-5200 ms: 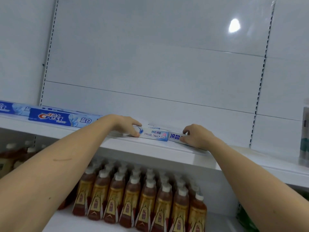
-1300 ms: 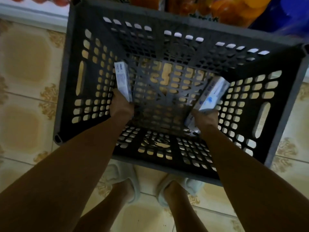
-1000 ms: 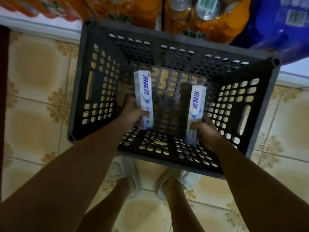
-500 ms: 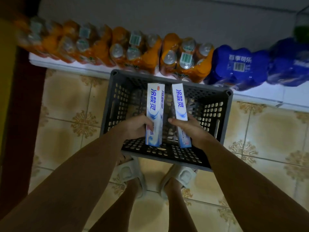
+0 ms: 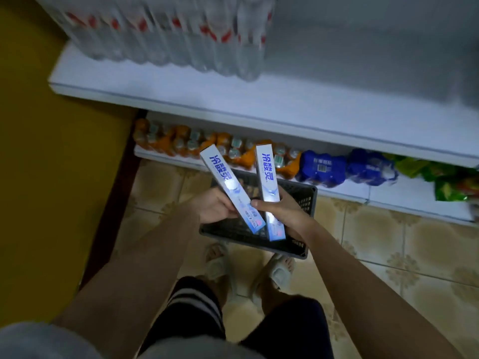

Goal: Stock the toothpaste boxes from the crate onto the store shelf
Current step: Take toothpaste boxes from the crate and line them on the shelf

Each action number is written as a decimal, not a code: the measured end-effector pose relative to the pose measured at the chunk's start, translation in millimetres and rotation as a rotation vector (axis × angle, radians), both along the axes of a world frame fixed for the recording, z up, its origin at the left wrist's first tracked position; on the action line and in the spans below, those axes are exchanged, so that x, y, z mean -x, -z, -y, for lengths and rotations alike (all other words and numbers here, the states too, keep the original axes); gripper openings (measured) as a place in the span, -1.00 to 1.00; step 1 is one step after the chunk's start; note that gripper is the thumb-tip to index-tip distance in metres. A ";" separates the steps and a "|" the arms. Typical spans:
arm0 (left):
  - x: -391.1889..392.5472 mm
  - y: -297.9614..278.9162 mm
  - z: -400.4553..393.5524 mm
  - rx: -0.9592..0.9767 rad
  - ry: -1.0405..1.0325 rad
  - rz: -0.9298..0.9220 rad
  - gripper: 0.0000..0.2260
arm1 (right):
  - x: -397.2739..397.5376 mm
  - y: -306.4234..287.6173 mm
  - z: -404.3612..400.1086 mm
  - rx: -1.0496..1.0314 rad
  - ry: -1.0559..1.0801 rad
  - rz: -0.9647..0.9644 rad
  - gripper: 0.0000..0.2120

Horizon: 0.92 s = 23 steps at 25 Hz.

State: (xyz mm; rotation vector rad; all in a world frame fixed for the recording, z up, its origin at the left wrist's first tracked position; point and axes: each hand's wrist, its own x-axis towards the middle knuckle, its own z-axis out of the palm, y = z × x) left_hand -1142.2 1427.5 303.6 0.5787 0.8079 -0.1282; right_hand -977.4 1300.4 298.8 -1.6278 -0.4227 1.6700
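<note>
- left hand (image 5: 213,207) grips the lower end of the left box (image 5: 230,187), fingers curled round it, with the box slanting up and away to the left.
- right hand (image 5: 281,212) is clamped the same way on the right box (image 5: 269,187), thumb lying across its face; this box stands closer to upright.
- both boxes are up in the air above the crate (image 5: 305,226), their lower ends close together, possibly touching; i cannot tell for sure.
- crate sits on the tiled floor (image 5: 388,250) right in front of the feet; what is left inside is hidden by the hands and boxes.
- step in hand, as i judge it: carrying this pair up to the toothpaste shelf, which is out of view above.
- white shelf (image 5: 233,99) with blurred water bottles (image 5: 168,32) juts out between the hands and anything higher, so the boxes should come toward the body first, then rise past its front lip.
- holding each box only at one end leaves the long free end to swing; sliding the grip nearer the middle would steady it.
- keep the printed faces turned one way so they land label-out.
- orange drinks (image 5: 181,143) and blue packs (image 5: 324,168) line the bottom shelf, near the box tips, so lift straight up.
</note>
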 end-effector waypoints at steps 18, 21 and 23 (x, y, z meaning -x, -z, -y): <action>-5.3 -365.0 -124.5 -0.636 0.071 0.125 -0.46 | -79.9 -376.5 -58.7 -0.313 -0.325 0.639 -0.51; -29.0 -379.1 -119.9 -0.727 0.132 0.110 -0.59 | -86.6 -398.5 -66.0 -0.323 -0.365 0.741 -0.51; -34.4 -388.1 -117.8 -0.880 0.226 0.056 -0.58 | -93.1 -410.3 -65.6 -0.316 -0.381 0.799 -0.51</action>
